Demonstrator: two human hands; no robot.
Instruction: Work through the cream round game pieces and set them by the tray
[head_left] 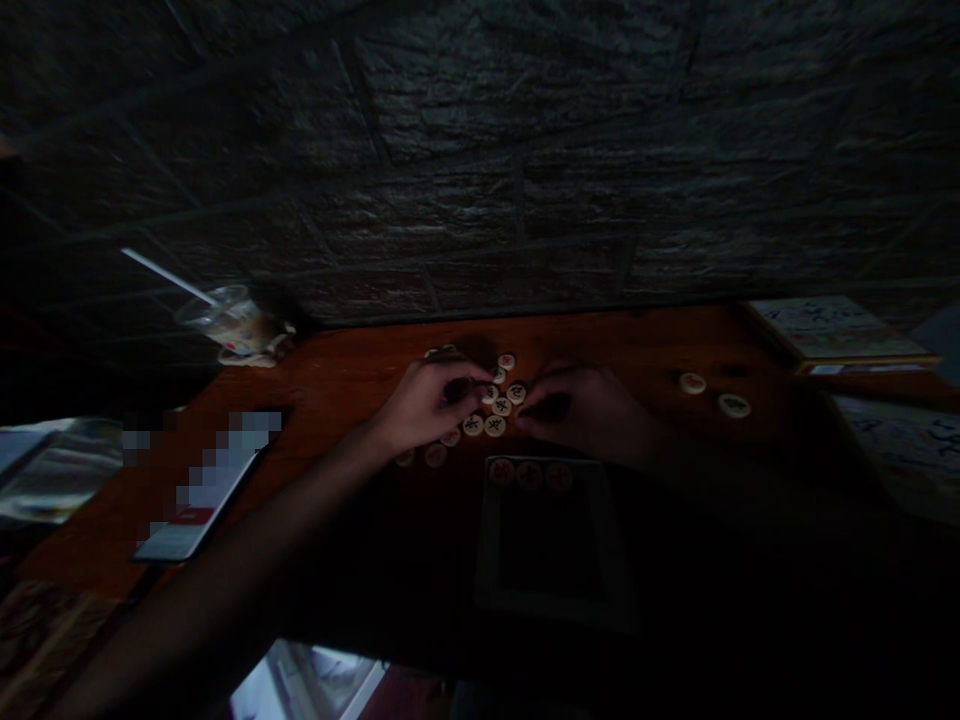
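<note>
Round, pale Chinese chess pieces [502,406] with black or red characters lie in a loose cluster on the wooden table. At its left side is my left hand [427,398], thumb and index finger closed in a pinch at the edge of one piece [490,395]. My right hand [581,408] is at the right side with curled fingers, its fingertips beside another black-marked piece [516,393]; anything within them is hidden in shadow. Below the hands lies an open box tray [484,570], with three pieces [529,475] in a row along its far end.
Two loose pieces, one red-marked [693,383] and one dark-marked [734,405], lie to the right near printed boxes [832,330]. At left are a phone [214,495] and a plastic cup with a straw [238,325]. A dark stone-block wall [465,180] rises behind the table [360,350].
</note>
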